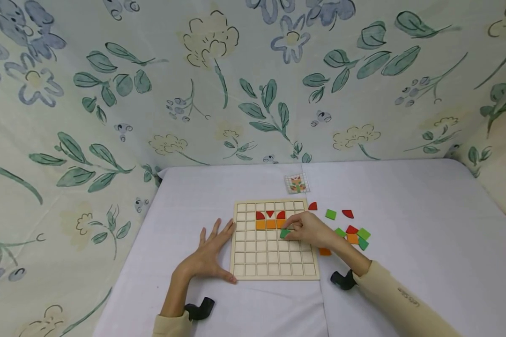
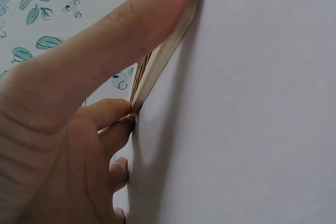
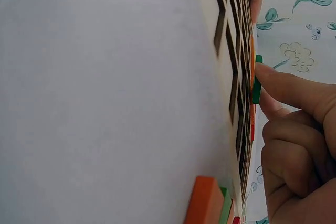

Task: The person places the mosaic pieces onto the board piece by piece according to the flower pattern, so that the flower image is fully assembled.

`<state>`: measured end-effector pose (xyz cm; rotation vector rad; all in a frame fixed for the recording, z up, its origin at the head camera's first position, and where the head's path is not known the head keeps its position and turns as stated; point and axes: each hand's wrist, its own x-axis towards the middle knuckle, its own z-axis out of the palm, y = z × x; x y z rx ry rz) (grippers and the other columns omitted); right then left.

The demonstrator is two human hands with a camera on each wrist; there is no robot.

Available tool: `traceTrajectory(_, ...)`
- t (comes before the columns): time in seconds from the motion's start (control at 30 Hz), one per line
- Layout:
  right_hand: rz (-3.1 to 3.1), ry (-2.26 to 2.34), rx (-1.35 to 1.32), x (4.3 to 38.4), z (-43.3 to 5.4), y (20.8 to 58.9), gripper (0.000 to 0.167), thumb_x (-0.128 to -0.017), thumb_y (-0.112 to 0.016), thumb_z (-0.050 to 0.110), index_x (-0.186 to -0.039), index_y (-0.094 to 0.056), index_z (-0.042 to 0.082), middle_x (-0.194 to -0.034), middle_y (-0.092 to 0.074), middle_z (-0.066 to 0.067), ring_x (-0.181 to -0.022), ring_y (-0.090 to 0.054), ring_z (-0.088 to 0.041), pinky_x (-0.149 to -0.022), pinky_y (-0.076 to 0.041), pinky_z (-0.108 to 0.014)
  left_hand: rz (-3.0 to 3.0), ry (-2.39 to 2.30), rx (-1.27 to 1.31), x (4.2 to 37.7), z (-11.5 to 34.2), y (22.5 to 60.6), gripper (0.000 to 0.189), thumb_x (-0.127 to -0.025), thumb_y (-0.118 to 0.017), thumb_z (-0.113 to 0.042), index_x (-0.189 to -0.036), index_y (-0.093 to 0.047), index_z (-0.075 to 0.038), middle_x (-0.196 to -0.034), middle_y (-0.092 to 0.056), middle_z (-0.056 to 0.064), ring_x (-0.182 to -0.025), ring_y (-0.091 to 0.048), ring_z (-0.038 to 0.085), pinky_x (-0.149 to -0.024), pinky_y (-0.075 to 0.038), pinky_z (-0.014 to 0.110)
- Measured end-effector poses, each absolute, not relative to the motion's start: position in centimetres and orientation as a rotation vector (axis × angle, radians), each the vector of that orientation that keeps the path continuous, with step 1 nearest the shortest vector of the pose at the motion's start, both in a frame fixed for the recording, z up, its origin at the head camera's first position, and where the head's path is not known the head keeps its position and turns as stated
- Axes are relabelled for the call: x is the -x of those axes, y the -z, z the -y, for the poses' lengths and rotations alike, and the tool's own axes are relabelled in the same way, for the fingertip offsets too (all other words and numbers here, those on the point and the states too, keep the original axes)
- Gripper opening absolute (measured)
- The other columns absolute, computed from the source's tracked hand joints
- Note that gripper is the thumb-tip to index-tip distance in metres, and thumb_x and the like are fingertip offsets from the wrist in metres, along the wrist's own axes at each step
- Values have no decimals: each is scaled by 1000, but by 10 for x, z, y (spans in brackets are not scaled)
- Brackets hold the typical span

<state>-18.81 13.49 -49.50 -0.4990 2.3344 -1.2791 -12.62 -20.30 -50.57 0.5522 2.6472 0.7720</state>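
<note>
A wooden grid board [image 1: 275,280] lies on the white cloth. Set in its upper cells are red pieces, among them a red triangle [image 1: 270,214], above a row of orange squares [image 1: 260,224]. My right hand [image 1: 309,229] pinches a dark green tile [image 1: 284,233] between thumb and forefinger, over the cells just below the orange row. In the right wrist view the green tile [image 3: 257,80] stands on edge at the fingertips, the other fingers curled in. My left hand [image 1: 208,255] is spread along the board's left edge, thumb at its lower left corner.
Right of the board lie loose pieces: a red quarter circle [image 1: 347,214], a light green square [image 1: 331,214], an orange tile [image 1: 325,252] and several more in a cluster. A small pattern card [image 1: 297,183] sits behind the board. Floral cloth [image 1: 253,93] hangs at the back.
</note>
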Motion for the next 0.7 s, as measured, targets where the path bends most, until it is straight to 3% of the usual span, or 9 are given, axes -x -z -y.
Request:
traceTrajectory(0.17,-2362,1258,506,186,-134,494,22,-89,-80,9,-110,-75,4,-57,-26,6,-54,-24,-10,-71,-43,-19,-2644,-775,-554,126,203,506,147,-54,-99,-55,-167,-14,-15,-176,-6,0,-162,11,38,-124,14,71)
traceTrajectory(0.4,-2413,1266,442,183,-137,494,19,-89,-81,12,-107,-79,8,-54,-29,6,-48,-25,-10,-51,-30,-20,-2645,-780,-549,126,203,507,147,-54,-99,-56,-167,-15,-16,-176,-6,0,-162,11,37,-124,15,71)
traceTrajectory(0.7,-2430,1288,426,184,-135,497,14,-87,-83,13,-101,-81,12,-53,-34,5,-49,-27,-11,-52,-29,-21,-2647,-793,-554,126,203,507,147,-53,-99,-55,-167,-15,-15,-176,-7,0,-162,11,38,-124,15,71)
